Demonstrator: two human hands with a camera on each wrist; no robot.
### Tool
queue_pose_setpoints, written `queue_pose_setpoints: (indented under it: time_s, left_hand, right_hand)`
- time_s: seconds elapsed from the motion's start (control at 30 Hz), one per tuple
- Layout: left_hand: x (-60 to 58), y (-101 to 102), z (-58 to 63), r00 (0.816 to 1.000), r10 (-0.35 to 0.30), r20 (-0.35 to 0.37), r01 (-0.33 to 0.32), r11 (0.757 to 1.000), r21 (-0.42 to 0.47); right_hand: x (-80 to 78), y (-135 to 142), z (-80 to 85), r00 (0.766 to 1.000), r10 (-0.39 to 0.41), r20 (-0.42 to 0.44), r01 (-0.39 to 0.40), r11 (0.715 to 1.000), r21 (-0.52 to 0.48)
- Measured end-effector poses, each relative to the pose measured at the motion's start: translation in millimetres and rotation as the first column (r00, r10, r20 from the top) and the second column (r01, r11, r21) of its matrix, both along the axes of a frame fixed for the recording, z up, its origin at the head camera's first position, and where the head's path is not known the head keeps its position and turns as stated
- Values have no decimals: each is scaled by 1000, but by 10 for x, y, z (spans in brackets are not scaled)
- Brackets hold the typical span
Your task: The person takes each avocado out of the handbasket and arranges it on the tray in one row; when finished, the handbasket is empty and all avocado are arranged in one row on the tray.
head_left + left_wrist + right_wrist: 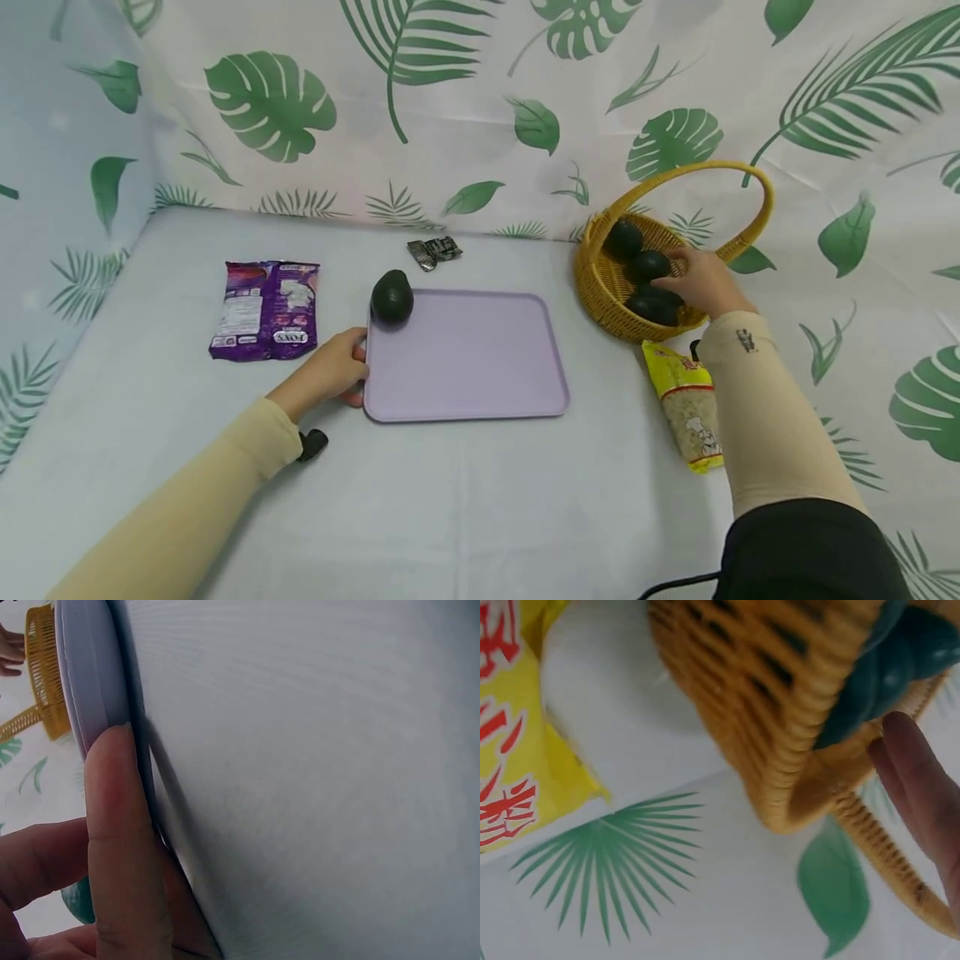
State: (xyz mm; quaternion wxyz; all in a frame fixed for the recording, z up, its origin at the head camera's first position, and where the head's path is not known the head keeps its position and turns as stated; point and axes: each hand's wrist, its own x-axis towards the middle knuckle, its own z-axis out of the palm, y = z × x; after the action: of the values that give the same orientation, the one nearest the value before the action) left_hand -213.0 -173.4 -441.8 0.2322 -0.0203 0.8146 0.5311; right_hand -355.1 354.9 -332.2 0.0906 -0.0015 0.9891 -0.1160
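Observation:
My left hand (335, 367) grips the left edge of a lilac tray (468, 367); in the left wrist view a digit (120, 825) presses along the tray's side wall (94, 667). A dark green avocado (392, 297) lies in the tray's far left corner. At the right, my right hand (705, 282) reaches into a yellow wicker basket (600, 304), over dark avocados (648, 265). Its fingers (915, 772) look nearly straight in the right wrist view, close to the avocados (889, 675). Whether they touch one is unclear.
A purple snack bag (266, 311) lies left of the tray. Behind the tray is a small dark wrapped packet (435, 251). A yellow bag (686, 408) lies before the basket, partly under my right forearm. The basket's tall handle (761, 196) arches above it.

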Motion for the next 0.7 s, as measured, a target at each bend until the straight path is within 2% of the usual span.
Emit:
queue_pose_setpoints:
  time_s: [0.13,0.3,0.5,0.7]
  left_hand:
    - [6,-5,-22,1000,12,-1,-12,1000,3]
    - [20,4,-41,1000,21,3,-21,1000,3]
    - [3,10,-37,1000,18,3,-18,1000,-15]
    - [-30,11,-44,1000,19,13,-19,1000,-12]
  right_hand:
    - [-91,51,-42,993,-51,104,50,999,12]
    - [-159,53,-87,969,-115,219,107,993,46]
    - [-226,56,-214,962,-127,240,116,991,59]
    - [-313,22,-312,946,-189,263,186,982,36]
